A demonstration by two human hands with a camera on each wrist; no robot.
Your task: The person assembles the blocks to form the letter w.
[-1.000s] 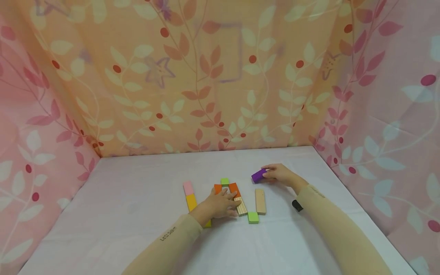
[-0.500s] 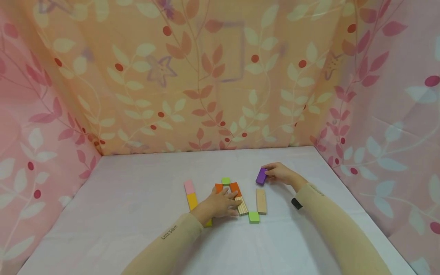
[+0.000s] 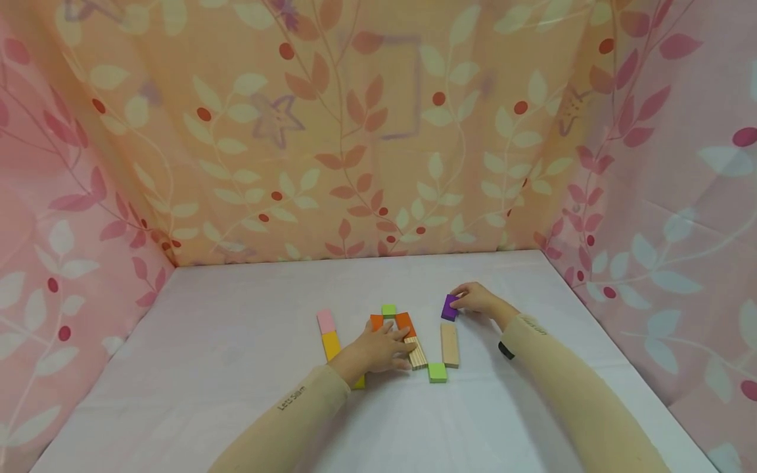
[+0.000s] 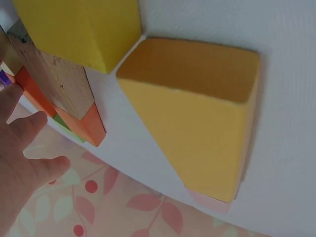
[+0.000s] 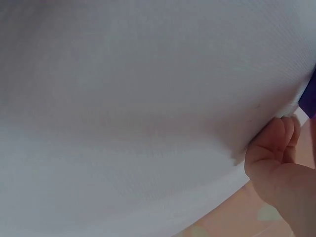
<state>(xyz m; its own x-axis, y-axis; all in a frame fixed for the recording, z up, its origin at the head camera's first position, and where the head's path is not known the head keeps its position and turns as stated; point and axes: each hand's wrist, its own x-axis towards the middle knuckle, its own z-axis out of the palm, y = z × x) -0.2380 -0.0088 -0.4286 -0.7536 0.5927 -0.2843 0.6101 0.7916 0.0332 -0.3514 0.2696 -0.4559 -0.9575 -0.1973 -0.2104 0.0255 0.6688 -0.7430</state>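
Note:
My right hand [image 3: 478, 299] pinches a purple block [image 3: 449, 307] just beyond the far end of a plain wooden block [image 3: 450, 345]. In the right wrist view only a corner of the purple block [image 5: 309, 98] shows past the fingers. My left hand [image 3: 378, 348] lies with fingers spread over the middle of the row, its fingertips on an orange block [image 3: 405, 324] and a striped wooden block [image 3: 416, 355]. Under and behind that hand, parts of other blocks are hidden. A green block [image 3: 437, 373] sits at the near end of the plain wooden one.
To the left, a pink block [image 3: 326, 320] and an amber block [image 3: 332, 345] form a slanted line toward a yellow block [image 3: 359, 382]. A small green block [image 3: 388, 310] bridges the tops of the two orange ones. Floral cloth [image 3: 378, 131] walls the white table [image 3: 236, 328].
My right hand has turned the purple block from slanted to nearly in line with the plain wooden block and brought it slightly nearer to it. The left hand has stayed in place.

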